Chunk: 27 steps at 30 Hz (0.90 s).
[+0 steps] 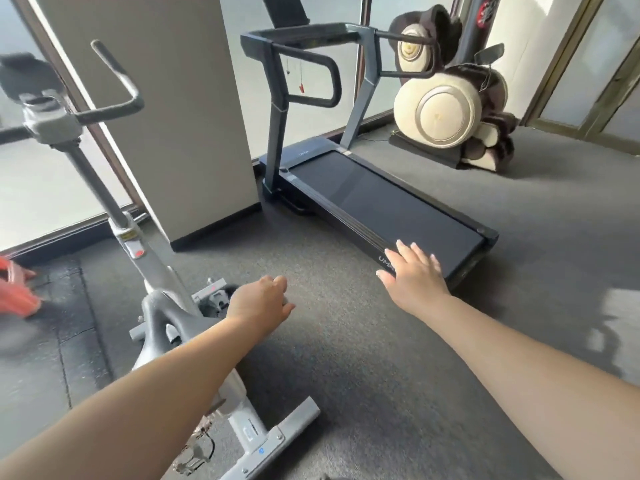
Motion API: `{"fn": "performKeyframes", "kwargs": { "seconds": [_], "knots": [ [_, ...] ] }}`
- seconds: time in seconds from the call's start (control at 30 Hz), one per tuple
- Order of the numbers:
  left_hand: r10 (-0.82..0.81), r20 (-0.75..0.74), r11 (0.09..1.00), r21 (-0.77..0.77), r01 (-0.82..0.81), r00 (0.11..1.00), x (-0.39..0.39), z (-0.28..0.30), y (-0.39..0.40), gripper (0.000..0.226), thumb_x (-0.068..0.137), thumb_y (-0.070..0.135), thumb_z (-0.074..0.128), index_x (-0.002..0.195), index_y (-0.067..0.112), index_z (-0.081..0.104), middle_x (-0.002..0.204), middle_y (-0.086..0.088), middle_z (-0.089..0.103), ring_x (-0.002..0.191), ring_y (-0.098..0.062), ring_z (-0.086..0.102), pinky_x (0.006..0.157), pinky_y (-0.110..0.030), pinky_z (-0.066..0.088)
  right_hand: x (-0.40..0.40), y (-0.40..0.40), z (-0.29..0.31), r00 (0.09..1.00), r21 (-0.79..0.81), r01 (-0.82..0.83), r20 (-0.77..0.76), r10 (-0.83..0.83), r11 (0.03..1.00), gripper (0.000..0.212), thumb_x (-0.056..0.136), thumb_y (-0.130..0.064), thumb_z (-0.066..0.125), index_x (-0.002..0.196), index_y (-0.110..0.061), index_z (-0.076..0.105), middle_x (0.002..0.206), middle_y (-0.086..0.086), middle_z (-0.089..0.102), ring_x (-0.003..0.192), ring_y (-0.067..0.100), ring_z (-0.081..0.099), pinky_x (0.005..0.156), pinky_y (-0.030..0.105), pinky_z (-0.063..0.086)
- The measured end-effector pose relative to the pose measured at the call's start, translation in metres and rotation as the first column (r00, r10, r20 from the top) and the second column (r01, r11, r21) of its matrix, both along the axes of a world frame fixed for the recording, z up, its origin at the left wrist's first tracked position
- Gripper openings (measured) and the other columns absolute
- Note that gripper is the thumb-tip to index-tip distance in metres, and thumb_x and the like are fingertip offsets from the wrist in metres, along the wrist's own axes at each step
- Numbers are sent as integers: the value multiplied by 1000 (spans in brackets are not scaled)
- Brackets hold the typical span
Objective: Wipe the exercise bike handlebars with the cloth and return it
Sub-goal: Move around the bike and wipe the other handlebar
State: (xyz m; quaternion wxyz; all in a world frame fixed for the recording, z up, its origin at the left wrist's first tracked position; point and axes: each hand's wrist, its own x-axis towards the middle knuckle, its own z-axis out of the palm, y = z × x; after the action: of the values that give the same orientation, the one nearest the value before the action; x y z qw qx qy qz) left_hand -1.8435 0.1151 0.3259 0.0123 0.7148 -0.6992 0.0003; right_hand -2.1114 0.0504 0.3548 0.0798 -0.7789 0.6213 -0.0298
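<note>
The grey exercise bike (pixel 166 299) stands at the left, its black curved handlebars (pixel 117 88) up at the top left. My left hand (pixel 259 301) reaches out over the carpet just right of the bike frame, fingers loosely curled, and nothing shows in it. Over the near end of the treadmill my right hand (pixel 414 271) is stretched out flat with its fingers spread and empty. No cloth is visible anywhere in the view.
A dark treadmill (pixel 381 199) runs from the centre toward the back. A beige pillar (pixel 173 109) stands behind the bike. A cream and brown massage chair (pixel 446 105) sits at the back right. Something orange (pixel 15 292) lies at the left edge. Grey carpet (pixel 363 375) covers the floor.
</note>
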Motion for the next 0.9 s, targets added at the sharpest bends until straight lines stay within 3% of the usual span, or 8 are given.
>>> {"fn": "performKeyframes", "kwargs": {
  "seconds": [0.23, 0.4, 0.57, 0.73, 0.9],
  "knots": [
    [112, -29, 994, 4, -112, 993, 34, 4, -82, 29, 86, 45, 54, 92, 19, 43, 92, -2, 59, 73, -22, 59, 57, -32, 48, 41, -98, 8, 994, -19, -101, 48, 102, 995, 60, 96, -50, 31, 149, -25, 18, 158, 2, 19, 146, 25, 18, 117, 45, 19],
    [159, -46, 987, -31, -161, 986, 57, 6, -147, 28, 85, 45, 54, 89, 20, 42, 90, -1, 59, 69, -21, 58, 57, -33, 50, 70, -158, 17, 983, -9, -171, 62, 172, 985, 54, 96, -47, 35, 145, -25, 28, 150, 3, 36, 136, 28, 36, 107, 47, 34],
    [201, -68, 979, -19, -203, 977, 75, 14, -196, 30, 85, 47, 53, 95, 19, 45, 94, -2, 58, 77, -25, 61, 65, -39, 54, 94, -212, 22, 969, -33, -246, 32, 247, 969, 50, 98, -44, 34, 143, -22, 34, 151, 5, 34, 139, 28, 30, 111, 47, 28],
    [255, -154, 960, -75, -269, 955, 98, 20, -230, 46, 76, 51, 65, 102, 16, 51, 94, -3, 51, 76, -19, 55, 65, -33, 51, 125, -279, 18, 948, 5, -316, 28, 316, 949, 50, 98, -44, 33, 142, -22, 37, 158, 7, 19, 146, 29, 13, 117, 48, 17],
    [358, -287, 904, -129, -407, 888, 118, 19, -273, 46, 68, 27, 80, 99, 14, 48, 103, -5, 39, 86, -21, 46, 68, -33, 46, 150, -354, 18, 905, -29, -424, 31, 425, 905, 47, 97, -44, 36, 137, -21, 45, 157, 11, 22, 145, 32, 16, 116, 49, 19]
  ]
}}
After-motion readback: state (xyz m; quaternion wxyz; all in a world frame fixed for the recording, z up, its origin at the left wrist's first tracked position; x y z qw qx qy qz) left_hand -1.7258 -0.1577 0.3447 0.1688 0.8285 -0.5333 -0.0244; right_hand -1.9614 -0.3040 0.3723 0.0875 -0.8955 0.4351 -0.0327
